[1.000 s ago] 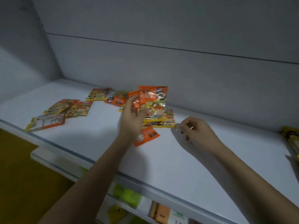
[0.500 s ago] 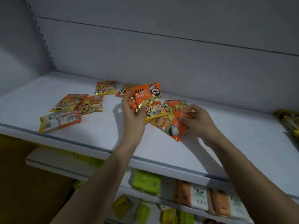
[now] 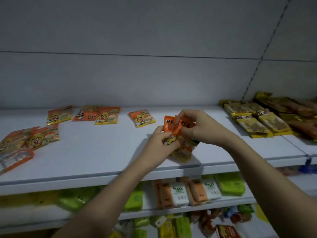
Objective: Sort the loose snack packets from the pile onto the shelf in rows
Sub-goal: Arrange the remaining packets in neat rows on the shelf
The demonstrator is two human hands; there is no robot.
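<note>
A bunch of orange snack packets (image 3: 181, 148) stands upright just above the white shelf (image 3: 103, 152), held between both hands. My left hand (image 3: 158, 145) grips the bunch low on its left side. My right hand (image 3: 199, 127) pinches the orange top edges from the right. Loose packets lie flat on the shelf: one (image 3: 142, 118) just behind the bunch, a pair (image 3: 97, 115) and a single (image 3: 59, 115) along the back, and several (image 3: 29, 140) at the far left.
Yellow and brown packets (image 3: 257, 121) lie in rows at the shelf's right end. Below, lower shelves hold green packs (image 3: 133, 200) and orange-and-white Facial tissue packs (image 3: 178, 193). The grey back wall rises behind the shelf.
The view has swung right. Both hands have brought the packets together into one upright bunch nearer the front edge; my right hand now pinches its top instead of reaching for a packet.
</note>
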